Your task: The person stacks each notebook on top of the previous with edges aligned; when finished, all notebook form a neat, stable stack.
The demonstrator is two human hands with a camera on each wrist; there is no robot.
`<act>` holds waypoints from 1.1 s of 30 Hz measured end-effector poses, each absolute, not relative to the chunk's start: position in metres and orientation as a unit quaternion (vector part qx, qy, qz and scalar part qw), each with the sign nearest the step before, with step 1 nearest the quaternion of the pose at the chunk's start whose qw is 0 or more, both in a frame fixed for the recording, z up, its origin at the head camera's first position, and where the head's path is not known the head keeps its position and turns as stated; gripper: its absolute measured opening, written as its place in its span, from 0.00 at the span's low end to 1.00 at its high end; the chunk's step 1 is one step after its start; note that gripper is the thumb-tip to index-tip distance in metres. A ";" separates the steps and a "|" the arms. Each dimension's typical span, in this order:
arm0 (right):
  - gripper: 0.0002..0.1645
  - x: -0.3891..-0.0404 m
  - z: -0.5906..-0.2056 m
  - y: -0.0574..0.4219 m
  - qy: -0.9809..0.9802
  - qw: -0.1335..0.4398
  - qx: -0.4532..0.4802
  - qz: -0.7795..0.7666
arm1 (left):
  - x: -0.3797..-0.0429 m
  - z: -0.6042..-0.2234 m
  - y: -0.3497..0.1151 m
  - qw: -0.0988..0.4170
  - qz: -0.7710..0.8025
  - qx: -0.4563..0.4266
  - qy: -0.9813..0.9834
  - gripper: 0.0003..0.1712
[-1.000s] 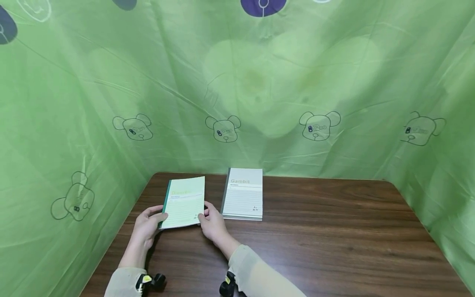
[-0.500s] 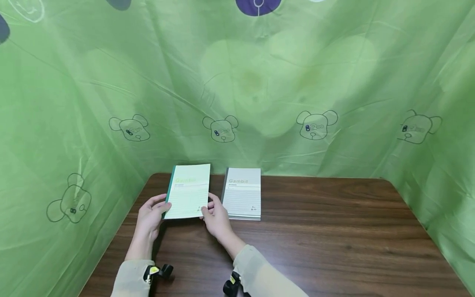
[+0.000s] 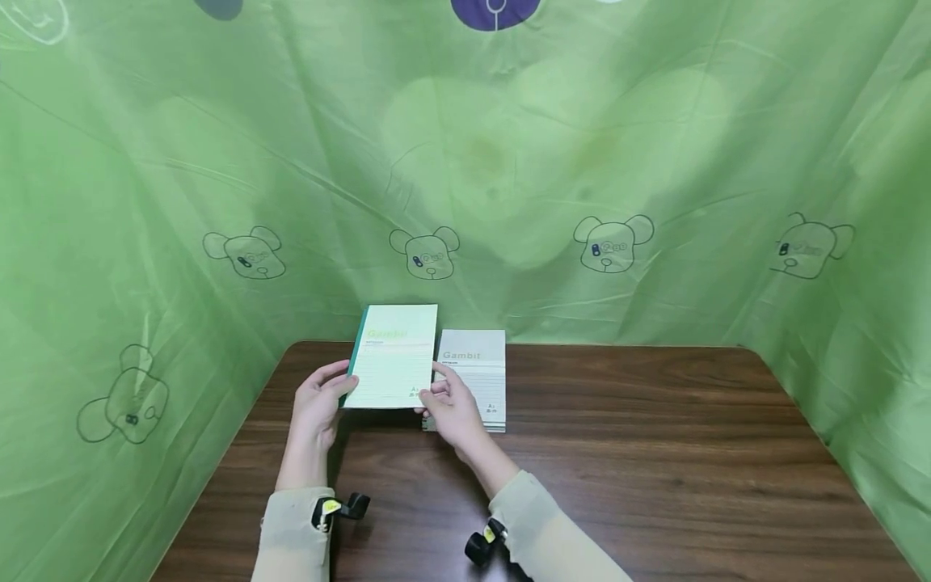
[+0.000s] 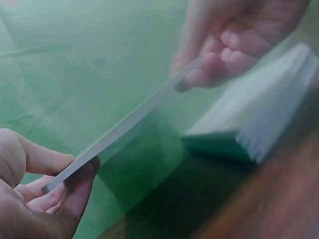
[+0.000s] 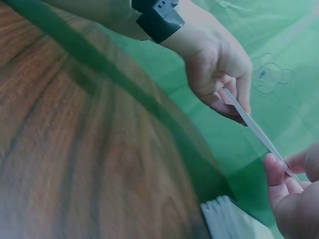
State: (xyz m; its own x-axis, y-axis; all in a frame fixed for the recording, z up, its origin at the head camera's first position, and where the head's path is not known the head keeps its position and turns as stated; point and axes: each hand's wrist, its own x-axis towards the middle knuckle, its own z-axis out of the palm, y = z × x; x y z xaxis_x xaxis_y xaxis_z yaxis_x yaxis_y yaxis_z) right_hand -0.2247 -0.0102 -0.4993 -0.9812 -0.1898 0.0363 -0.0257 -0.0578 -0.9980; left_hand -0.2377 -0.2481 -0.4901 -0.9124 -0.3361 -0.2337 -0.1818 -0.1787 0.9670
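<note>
A pale green notebook (image 3: 393, 356) with a dark green spine and "Gambit" on its cover is held up off the table between both hands. My left hand (image 3: 318, 404) pinches its lower left edge, thumb on the cover and fingers beneath. On the lower right corner my right hand (image 3: 454, 408) pinches it the same way. Seen edge-on in the left wrist view, the notebook (image 4: 119, 127) is thin and tilted. Just to its right lies a stack of notebooks (image 3: 480, 376) with a greyish-white top cover, its left side partly hidden by the held notebook and right hand.
The brown wood-grain table (image 3: 655, 453) extends to the right of the stack. A green curtain (image 3: 553, 162) with bear drawings hangs behind the table and along both sides. Each wrist carries a small black camera.
Both hands have lifted the pale green notebook and carried it right and away from the person, up beside the stack, where it now overlaps the stack's left edge in view.
</note>
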 end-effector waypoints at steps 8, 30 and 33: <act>0.38 -0.230 -0.491 0.018 0.669 0.064 -0.070 -0.737 | -0.247 -0.481 -0.222 0.043 -0.760 0.184 -0.622 0.28; 0.37 -0.226 -0.500 0.078 0.690 0.039 -0.063 -0.720 | -0.253 -0.491 -0.170 0.018 -0.752 0.154 -0.641 0.25; 0.37 -0.225 -0.504 0.084 0.689 0.040 -0.059 -0.721 | -0.253 -0.491 -0.168 0.006 -0.734 0.148 -0.663 0.25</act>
State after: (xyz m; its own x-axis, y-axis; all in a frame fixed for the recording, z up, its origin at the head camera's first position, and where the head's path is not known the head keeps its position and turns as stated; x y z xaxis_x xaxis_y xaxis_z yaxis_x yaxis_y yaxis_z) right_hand -0.2251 0.0841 -0.5036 -0.9899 -0.1389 0.0297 -0.0232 -0.0480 -0.9986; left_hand -0.2527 -0.1679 -0.4912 -0.9562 -0.2053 -0.2089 -0.1872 -0.1203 0.9749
